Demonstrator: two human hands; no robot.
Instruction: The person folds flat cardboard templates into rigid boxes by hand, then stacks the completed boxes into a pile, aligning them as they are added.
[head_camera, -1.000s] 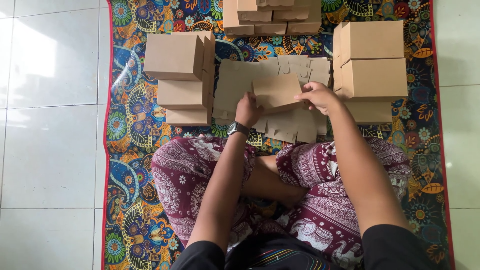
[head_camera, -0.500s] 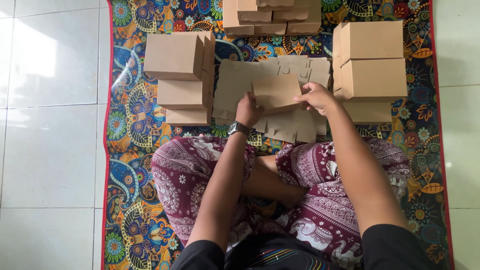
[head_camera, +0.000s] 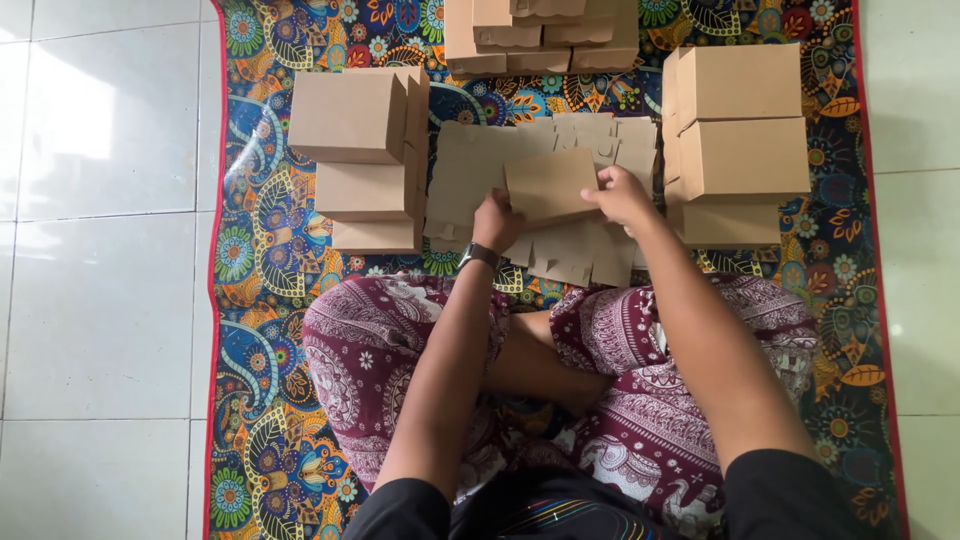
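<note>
- Cardboard sheet (head_camera: 548, 185), flat and partly folded, lies straight ahead of the person's crossed legs, on top of a pile of flat cardboard blanks (head_camera: 470, 175) near the middle of the patterned mat (head_camera: 250, 270).
- Its long axis runs left to right, slightly tilted, so one short end faces each hand.
- Left hand (head_camera: 497, 220) is closed on the sheet's near-left corner, fingers curled over the edge; a dark wristwatch (head_camera: 478, 255) sits just behind it.
- Right hand (head_camera: 620, 195) grips the sheet's right end, fingers pinched over the edge, thumb side hidden.
- Both hands touch the sheet, so neither is nearer; the right one sits a little farther toward the far edge of the mat than the left.
- Folded brown boxes (head_camera: 365, 150) are stacked toward the left edge of the mat, just beside the blanks.
- More folded boxes (head_camera: 740, 140) stand toward the right edge, close to the right hand.
- A third group of boxes (head_camera: 540, 35) sits at the far edge of the mat, beyond the blanks.
- White floor tiles (head_camera: 100, 250) surround the mat on both sides.
</note>
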